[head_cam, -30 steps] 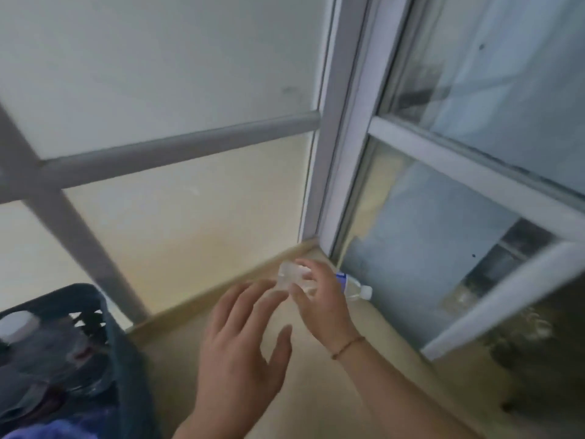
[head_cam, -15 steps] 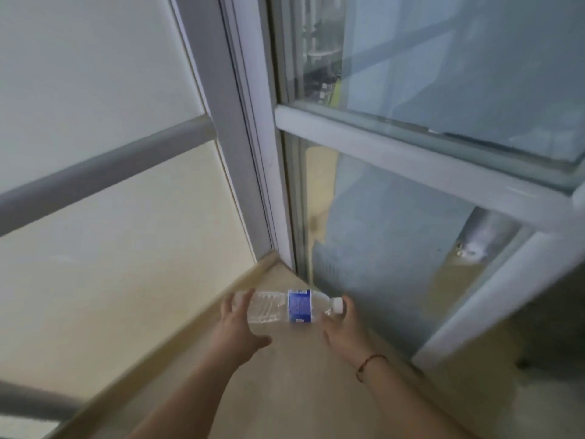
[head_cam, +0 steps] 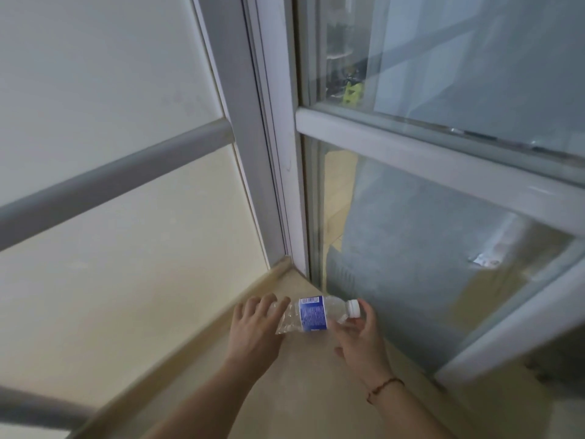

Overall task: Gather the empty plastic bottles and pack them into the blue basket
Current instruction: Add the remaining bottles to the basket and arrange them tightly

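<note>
Where glass door (head_cam: 443, 248) meets wall (head_cam: 126, 248) (corner), bottle (head_cam: 311, 315).

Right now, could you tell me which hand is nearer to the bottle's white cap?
Right. The right hand pinches the neck just below the white cap, while the left hand holds the base end of the plastic bottle.

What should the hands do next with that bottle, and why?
Probably turn away from the corner and carry the bottle to the basket, which is out of view. It is already off the floor, lying sideways between both hands: the left hand holds its base, the right hand holds the neck by the white cap. It looks empty, so nothing else seems needed here.
</note>
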A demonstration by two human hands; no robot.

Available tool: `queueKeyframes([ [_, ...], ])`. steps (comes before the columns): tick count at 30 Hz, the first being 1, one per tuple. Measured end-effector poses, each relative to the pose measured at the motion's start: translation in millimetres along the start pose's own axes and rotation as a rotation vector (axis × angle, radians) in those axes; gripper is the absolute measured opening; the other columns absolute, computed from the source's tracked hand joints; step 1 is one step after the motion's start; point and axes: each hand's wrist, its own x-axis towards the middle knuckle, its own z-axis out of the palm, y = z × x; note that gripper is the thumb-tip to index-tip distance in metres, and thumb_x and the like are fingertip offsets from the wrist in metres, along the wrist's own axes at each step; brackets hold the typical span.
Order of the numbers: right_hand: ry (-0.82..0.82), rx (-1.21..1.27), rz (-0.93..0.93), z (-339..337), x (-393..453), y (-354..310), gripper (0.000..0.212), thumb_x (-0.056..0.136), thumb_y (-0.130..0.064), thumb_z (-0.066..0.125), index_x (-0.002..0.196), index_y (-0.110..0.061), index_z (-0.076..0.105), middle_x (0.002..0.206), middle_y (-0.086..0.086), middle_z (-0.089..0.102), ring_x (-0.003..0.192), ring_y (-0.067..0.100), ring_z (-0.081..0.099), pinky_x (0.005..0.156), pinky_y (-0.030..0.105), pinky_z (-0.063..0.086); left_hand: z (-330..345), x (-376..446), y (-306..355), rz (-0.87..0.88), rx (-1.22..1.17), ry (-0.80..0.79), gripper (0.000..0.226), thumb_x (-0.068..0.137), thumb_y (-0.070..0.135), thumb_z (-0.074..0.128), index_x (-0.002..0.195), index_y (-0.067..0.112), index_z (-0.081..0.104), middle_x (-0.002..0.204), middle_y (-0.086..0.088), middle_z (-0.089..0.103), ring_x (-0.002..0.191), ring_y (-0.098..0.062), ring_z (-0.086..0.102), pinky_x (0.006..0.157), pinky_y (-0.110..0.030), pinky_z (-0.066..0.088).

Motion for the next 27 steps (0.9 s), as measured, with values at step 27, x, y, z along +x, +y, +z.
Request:
queueKeyframes([
  [27,-0.804,0.092,-1.162,149,-305,-237,0.080,0.062,-0.024,0.085,0.123,-0.052,0.041,0.129,-0.015,0.052,0.112,0.025,0.064,0.067,0.047,0.061,-354,-264,-39,-0.588,-0.449,0.364,0.051,0.082,0.038,0.075,0.126,0.038,0.050,0.120,0.020,0.064,0.109,-0.003,0.061,0.092,-0.038,0.053],
])
